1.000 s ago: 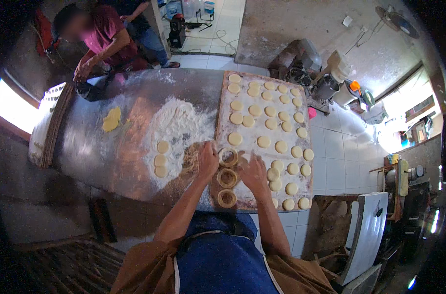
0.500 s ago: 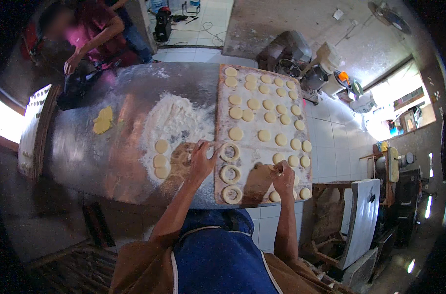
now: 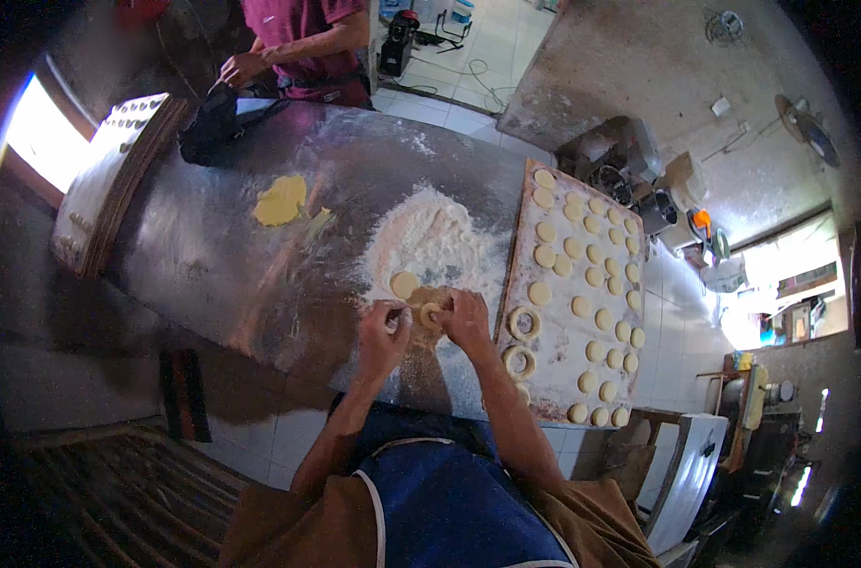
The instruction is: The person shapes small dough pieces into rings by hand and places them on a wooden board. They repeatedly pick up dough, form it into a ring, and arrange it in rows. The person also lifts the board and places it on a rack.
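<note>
My left hand (image 3: 383, 336), fingers curled, is over the floured part of the metal table (image 3: 194, 237), closed on something I cannot make out. Beside it my right hand (image 3: 463, 322) pinches a small dough ring (image 3: 430, 316). A round dough disc (image 3: 404, 285) lies just beyond my fingers, near a spread of white flour (image 3: 430, 232). At the right, a floured board (image 3: 568, 364) carries several dough discs (image 3: 580, 306) and thick dough rings (image 3: 523, 324). Farther left on the metal lies a flattened yellow lump (image 3: 279, 200).
A co-worker in a maroon shirt (image 3: 307, 52) stands across the table, hands on a black cloth or bag (image 3: 203, 133). Stacked trays (image 3: 118, 189) sit at the left end. Pots and buckets (image 3: 656, 210) line the right wall; a wooden frame with a white panel (image 3: 691, 464) stands near right.
My view has swung left. Both my hands have moved from the board's edge and middle onto the floured metal, now close together, the right one pinching a dough ring.
</note>
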Demonstrator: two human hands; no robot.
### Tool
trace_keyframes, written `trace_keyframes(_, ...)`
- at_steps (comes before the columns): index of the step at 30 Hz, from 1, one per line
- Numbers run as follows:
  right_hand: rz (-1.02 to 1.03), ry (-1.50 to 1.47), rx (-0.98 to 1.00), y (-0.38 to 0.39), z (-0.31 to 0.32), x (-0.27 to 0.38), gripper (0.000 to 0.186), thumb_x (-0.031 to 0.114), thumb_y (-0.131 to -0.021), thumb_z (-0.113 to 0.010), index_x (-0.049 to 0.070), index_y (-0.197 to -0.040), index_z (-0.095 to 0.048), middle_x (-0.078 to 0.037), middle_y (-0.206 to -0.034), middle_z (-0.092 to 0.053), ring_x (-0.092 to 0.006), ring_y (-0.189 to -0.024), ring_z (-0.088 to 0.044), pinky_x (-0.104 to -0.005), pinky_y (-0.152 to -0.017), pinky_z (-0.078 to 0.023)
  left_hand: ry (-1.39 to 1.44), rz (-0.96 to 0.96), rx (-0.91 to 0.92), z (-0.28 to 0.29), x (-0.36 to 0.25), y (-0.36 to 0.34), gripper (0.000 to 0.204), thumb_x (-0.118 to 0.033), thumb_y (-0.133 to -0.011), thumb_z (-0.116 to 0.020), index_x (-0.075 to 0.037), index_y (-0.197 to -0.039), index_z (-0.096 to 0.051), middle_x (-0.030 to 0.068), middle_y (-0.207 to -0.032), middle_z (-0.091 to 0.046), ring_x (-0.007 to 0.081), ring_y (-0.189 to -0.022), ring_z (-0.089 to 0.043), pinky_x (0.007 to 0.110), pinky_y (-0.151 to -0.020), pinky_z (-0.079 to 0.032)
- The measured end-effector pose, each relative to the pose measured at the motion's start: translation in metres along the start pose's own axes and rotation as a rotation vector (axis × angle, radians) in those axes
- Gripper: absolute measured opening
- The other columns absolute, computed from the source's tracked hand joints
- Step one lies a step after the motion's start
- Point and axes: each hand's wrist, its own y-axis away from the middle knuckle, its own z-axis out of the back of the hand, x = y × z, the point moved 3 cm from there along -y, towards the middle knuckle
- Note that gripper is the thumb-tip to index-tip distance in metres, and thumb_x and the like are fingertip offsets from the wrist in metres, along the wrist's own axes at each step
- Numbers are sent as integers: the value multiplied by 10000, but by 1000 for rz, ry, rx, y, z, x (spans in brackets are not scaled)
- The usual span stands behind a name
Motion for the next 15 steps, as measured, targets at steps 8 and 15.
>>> trace_keyframes(8, -383, -869, 26, 30, 36, 34, 351, -74, -771, -672, 27, -1042, -474, -124, -945, -671, -186, -828, -666, -349, -725, -565, 438, 208, 242, -55, 33, 4, 215, -126, -905, -689, 23, -1045, -621, 149, -954, -684, 224, -849, -683, 343, -766, -545)
trace_keyframes(15, -334, -1440, 67, 47, 37, 38, 379, 4, -824, -600, 65, -1174, -467, -115, -967, -660, -191, -854, -658, -313, -744, -545, 1322, 672, 479, -55, 13, 17, 417, 8, -878, -657, -41, -1242, -458, 85, -1041, -622, 189, -958, -633, 315, -810, -536)
